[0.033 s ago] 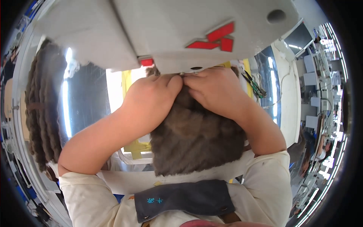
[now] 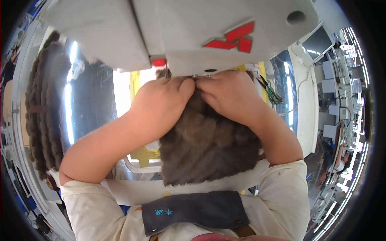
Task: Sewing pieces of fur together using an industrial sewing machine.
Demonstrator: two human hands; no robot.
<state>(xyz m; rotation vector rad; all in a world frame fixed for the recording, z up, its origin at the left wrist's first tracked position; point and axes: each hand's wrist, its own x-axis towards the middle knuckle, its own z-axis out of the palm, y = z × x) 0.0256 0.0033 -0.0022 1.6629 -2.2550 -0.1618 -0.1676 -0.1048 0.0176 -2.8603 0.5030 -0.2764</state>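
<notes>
A brown piece of fur (image 2: 211, 154) hangs down from both hands toward my lap, its lower edge over a white surface. My left hand (image 2: 161, 100) is closed on the fur's upper part, thumb and fingers pinched together. Close beside it, my right hand (image 2: 233, 96) pinches the same fur, the thumbs almost meeting. Both hands are right under the front of a pale sewing machine (image 2: 183, 40) with red marks. The machine's head and my fingers hide the upper edge of the fur and most of the sewing spot.
Green-handled snips (image 2: 272, 94) lie just right of my right hand. Long brown fur strips (image 2: 44, 108) hang at the far left. Yellow tape (image 2: 141, 154) marks the light work surface around the fur. A dark screen (image 2: 317, 44) stands at the upper right.
The view has shifted slightly, so the machine appears a little further right and higher. Both hands keep the same pinch on the fur.
</notes>
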